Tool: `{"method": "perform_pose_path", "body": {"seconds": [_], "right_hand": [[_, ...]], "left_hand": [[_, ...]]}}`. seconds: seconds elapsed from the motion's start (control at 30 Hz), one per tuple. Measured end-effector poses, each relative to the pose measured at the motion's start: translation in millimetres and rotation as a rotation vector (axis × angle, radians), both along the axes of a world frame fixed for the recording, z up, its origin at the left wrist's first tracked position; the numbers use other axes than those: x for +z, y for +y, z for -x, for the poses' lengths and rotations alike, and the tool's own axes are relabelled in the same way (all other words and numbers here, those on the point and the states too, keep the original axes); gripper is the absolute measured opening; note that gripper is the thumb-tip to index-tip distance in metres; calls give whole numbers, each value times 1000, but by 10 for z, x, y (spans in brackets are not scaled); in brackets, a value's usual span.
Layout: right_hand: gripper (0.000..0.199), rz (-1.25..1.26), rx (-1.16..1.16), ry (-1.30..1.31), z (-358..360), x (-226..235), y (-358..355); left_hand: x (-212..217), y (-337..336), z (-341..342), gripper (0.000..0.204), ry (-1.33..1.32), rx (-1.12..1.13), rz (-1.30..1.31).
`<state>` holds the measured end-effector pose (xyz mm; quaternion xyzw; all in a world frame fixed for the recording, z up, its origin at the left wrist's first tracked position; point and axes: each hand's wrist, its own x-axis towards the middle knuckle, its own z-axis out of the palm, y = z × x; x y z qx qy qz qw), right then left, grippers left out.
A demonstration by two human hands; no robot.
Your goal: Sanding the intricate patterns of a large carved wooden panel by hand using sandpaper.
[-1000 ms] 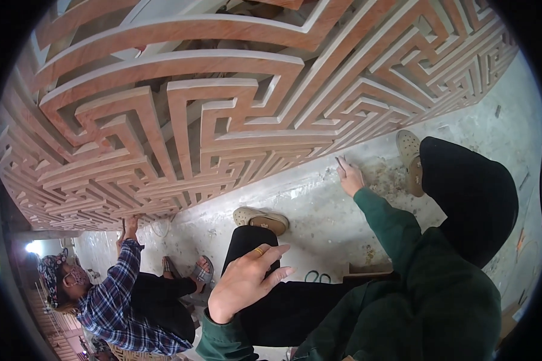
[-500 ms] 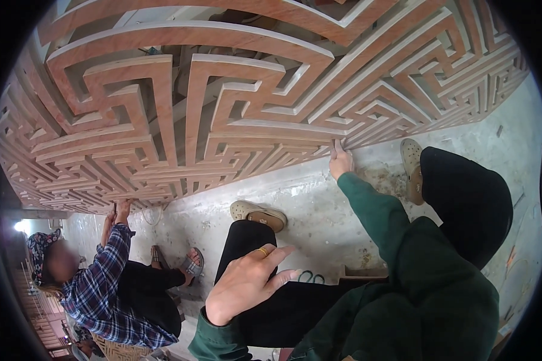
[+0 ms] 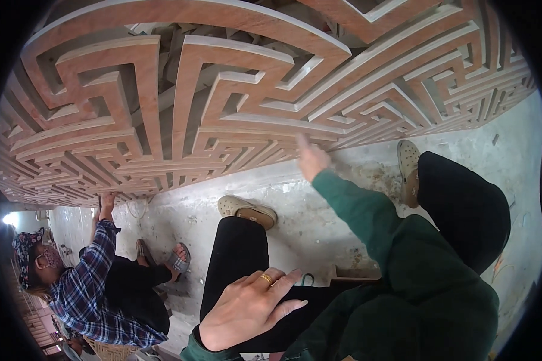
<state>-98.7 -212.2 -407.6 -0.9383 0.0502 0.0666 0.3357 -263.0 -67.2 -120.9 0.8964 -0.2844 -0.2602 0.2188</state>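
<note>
A large carved wooden lattice panel [image 3: 223, 120] of reddish-brown fretwork fills the upper view. My right hand [image 3: 312, 159], in a green sleeve, reaches up to the panel's lower edge and touches it; the hand is blurred, so anything in it is hidden. My left hand [image 3: 253, 307], wearing a gold ring, rests flat with fingers spread on my black trouser leg [image 3: 235, 253]. My feet wear beige clogs, one [image 3: 247, 210] below the panel and the other [image 3: 408, 168] to the right.
A co-worker in a plaid shirt [image 3: 90, 289] sits at lower left, one hand [image 3: 106, 201] on the panel's lower edge. The floor is dusty grey concrete [image 3: 319, 210]. A small wooden piece [image 3: 355, 274] lies by my leg.
My right hand has moved left and up along the panel's lower edge. The view has drawn closer to the panel. My left hand stays on my thigh.
</note>
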Motion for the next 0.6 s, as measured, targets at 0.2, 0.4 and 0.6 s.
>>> {"method": "perform_pose_path", "body": {"seconds": [0.2, 0.4, 0.6], "right_hand": [[63, 1, 283, -306, 161, -2011, -920], [61, -283, 74, 297, 568, -133, 485], [43, -308, -329, -103, 506, -237, -401]], "left_hand": [[-54, -61, -111, 39, -34, -38, -28], [-55, 108, -110, 41, 23, 123, -31], [-55, 130, -15, 41, -8, 2, 18]]}}
